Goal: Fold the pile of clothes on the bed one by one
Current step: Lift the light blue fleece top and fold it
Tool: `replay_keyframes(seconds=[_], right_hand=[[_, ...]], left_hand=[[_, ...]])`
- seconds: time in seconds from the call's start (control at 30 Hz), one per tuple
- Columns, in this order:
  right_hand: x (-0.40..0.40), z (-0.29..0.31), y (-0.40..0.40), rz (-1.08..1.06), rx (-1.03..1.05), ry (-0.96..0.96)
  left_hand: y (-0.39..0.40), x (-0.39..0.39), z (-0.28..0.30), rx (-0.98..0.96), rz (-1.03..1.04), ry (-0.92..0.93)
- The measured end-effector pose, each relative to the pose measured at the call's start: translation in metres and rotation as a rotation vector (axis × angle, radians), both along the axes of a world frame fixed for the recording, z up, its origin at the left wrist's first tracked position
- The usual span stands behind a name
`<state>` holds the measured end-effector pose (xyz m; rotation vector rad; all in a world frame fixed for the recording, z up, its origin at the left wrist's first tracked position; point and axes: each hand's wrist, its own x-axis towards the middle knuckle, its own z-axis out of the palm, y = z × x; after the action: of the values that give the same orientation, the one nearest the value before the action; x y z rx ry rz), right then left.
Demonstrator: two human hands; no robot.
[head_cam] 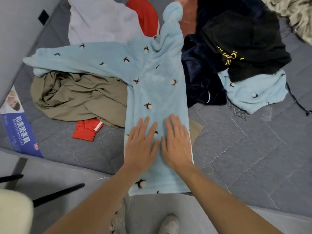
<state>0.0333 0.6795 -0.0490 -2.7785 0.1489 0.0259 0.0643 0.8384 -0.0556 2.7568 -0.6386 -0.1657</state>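
Note:
A light blue fleece top (pixel 155 92) with small dark-and-white pom-pom motifs lies spread on the grey mattress (pixel 244 149). Its body is folded into a long narrow strip running toward me, and one sleeve stretches out to the left. My left hand (pixel 141 144) and my right hand (pixel 177 142) press flat on the lower part of the strip, side by side, fingers straight. Around it lies the pile: an olive garment (pixel 76 97), a red piece (pixel 87 129), a pale grey top (pixel 101 19), a navy garment (pixel 200 78), a black one with yellow print (pixel 244 44) and matching blue fleece (pixel 253 92).
The mattress edge runs along the bottom, with my shoes (pixel 168 223) on the floor below. A blue printed label (pixel 20 132) sits on the mattress's left corner. Black chair legs (pixel 57 193) and a white cushion stand at lower left. A beige blanket (pixel 293 12) lies at top right.

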Motion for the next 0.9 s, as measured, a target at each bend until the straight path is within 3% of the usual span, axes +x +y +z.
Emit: replay_keyframes(seconds=[0.23, 0.43, 0.7, 0.9], right_hand=[[0.037, -0.059, -0.013, 0.069, -0.065, 0.037], [0.068, -0.039, 0.000, 0.069, -0.022, -0.012], [0.255, 0.014, 0.098, 0.137, 0.067, -0.145], [0.367, 0.025, 0.194, 0.223, 0.077, -0.136]], left_hand=[[0.007, 0.034, -0.063, 0.078, 0.023, 0.028], [0.025, 0.060, -0.037, 0.030, -0.081, 0.003], [0.114, 0.237, 0.015, -0.024, 0.034, -0.158], [0.215, 0.358, 0.024, 0.042, 0.282, -0.075]])
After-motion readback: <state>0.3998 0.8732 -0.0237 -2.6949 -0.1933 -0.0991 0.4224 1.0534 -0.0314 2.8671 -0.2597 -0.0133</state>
